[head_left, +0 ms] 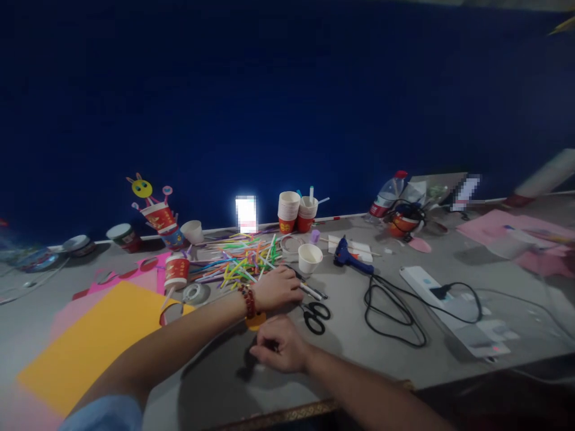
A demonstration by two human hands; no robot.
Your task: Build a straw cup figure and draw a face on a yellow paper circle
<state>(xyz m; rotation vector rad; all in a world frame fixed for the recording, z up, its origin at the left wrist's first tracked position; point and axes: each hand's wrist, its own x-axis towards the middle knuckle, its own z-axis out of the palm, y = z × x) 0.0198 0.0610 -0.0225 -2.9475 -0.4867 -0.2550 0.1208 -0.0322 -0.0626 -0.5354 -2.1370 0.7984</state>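
My left hand (277,288), with a red bead bracelet (248,301) on the wrist, reaches over the near edge of a heap of coloured pipe cleaners (251,257). Its fingertips lie by some pens (313,291) and the black-handled scissors (316,317); whether they grip anything is hidden. Nearer the front edge, my right hand (281,346) is curled with thumb and fingers close together, and what it may hold cannot be made out. A yellow paper piece (256,321) shows between the two hands. An upright white paper cup (310,258) stands beyond the scissors.
Orange paper (103,335) lies left, near a tape roll (196,293) and a decorated cup figure (162,221). Stacked cups (288,211) stand at the back. A blue glue gun (353,259), its black cable (395,305) and a power strip (453,311) are right.
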